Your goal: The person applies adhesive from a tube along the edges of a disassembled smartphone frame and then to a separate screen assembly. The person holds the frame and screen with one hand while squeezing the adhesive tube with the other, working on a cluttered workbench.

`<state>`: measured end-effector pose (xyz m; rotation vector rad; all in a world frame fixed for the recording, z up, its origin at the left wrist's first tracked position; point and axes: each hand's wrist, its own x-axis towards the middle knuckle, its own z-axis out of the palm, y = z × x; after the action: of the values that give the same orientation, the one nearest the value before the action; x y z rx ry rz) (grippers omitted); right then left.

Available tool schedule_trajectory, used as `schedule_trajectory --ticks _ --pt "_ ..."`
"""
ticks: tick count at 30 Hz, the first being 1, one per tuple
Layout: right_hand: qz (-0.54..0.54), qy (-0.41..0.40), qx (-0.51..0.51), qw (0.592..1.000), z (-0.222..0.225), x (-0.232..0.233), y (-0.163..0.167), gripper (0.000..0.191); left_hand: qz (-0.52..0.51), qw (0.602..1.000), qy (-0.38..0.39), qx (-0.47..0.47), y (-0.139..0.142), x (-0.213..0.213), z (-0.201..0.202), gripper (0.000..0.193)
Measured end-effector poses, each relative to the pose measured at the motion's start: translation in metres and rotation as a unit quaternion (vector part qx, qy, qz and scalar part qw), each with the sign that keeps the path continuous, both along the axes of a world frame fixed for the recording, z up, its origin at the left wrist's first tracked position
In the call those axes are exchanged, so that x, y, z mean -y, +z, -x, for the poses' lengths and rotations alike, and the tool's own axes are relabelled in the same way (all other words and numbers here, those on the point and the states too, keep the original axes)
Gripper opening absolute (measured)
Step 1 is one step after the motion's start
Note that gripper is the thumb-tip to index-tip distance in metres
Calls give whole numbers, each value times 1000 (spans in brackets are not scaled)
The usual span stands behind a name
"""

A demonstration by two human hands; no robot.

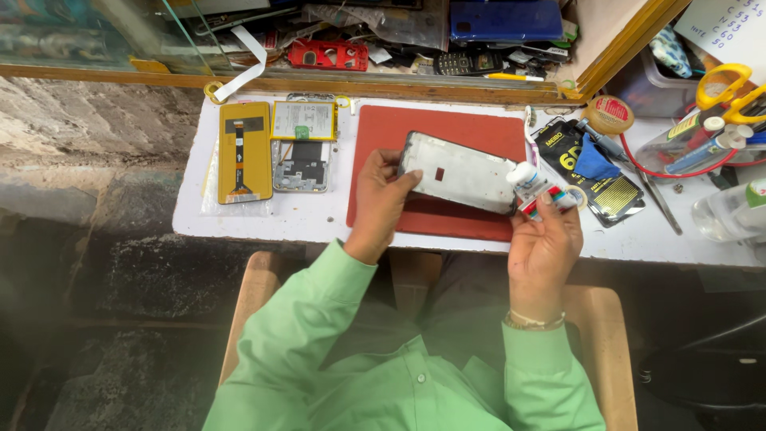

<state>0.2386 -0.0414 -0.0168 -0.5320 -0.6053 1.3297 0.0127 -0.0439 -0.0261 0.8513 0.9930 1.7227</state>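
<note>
My left hand (379, 199) grips the left end of a phone screen panel (459, 172), held back side up just above a red work mat (431, 136). The panel's back is whitish with a dark rim and a small red mark. My right hand (542, 239) holds a small glue tube (536, 187) with a white cap and a red and white body, right by the panel's right edge. Both sleeves are light green.
A yellow phone back cover (244, 152), a battery (303, 120) and a bare phone frame (302, 166) lie on the white table (263, 219) to the left. A black packet (582, 172), bottles, tweezers (658, 203) and yellow scissors (730, 88) crowd the right. A glass case stands behind.
</note>
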Motion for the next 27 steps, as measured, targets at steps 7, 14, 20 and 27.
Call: schedule_trajectory --ticks 7,14,20,27 --pt "-35 -10 13 999 2 -22 -1 23 52 995 -47 -77 11 17 11 52" --pt "-141 -163 229 949 32 1 -3 19 63 993 -41 -88 7 18 8 54" --pt "-227 -145 346 899 76 25 7 23 9 995 -25 -92 0 19 3 58" --pt "-305 -184 463 812 90 18 22 21 16 992 -15 -122 9 24 2 58"
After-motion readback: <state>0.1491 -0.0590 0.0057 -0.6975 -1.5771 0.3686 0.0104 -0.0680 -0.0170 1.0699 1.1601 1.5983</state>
